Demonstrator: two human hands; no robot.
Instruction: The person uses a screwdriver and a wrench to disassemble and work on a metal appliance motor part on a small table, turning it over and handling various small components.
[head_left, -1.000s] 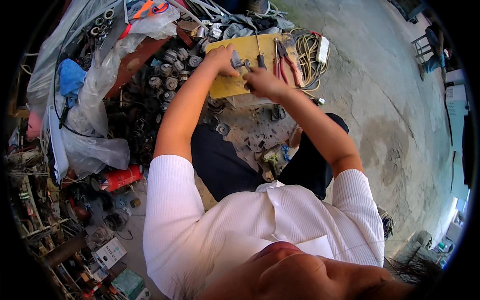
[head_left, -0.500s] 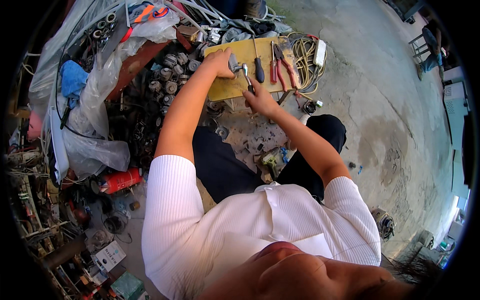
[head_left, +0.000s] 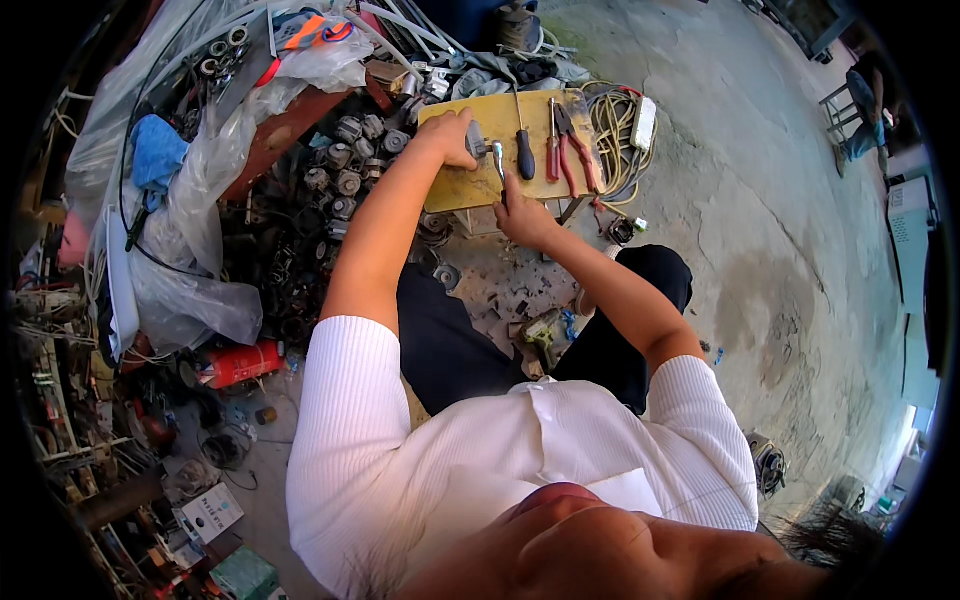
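On the yellow board [head_left: 470, 187] my left hand [head_left: 447, 139] is closed round a small grey metal part [head_left: 475, 142], pressing it down from the left side. A ratchet wrench [head_left: 499, 158] has its head against the right side of that part. My right hand [head_left: 524, 218] grips the wrench's dark handle at the board's near edge. Just right of the wrench lies a screwdriver [head_left: 525, 155] with a dark handle. Beyond it are a red-handled tool [head_left: 553, 155] and red-handled pliers [head_left: 573, 150].
Left of the board is a heap of small round metal motor parts [head_left: 345, 165]. Coiled cable [head_left: 612, 110] and a white power strip [head_left: 644, 122] lie to its right. A green tool [head_left: 541, 335] is on the floor between my legs. A person [head_left: 862, 115] is at the far right.
The wrench handle and my right hand have swung slightly to the left. My left hand keeps its hold on the metal part. The whole view has shifted a little.
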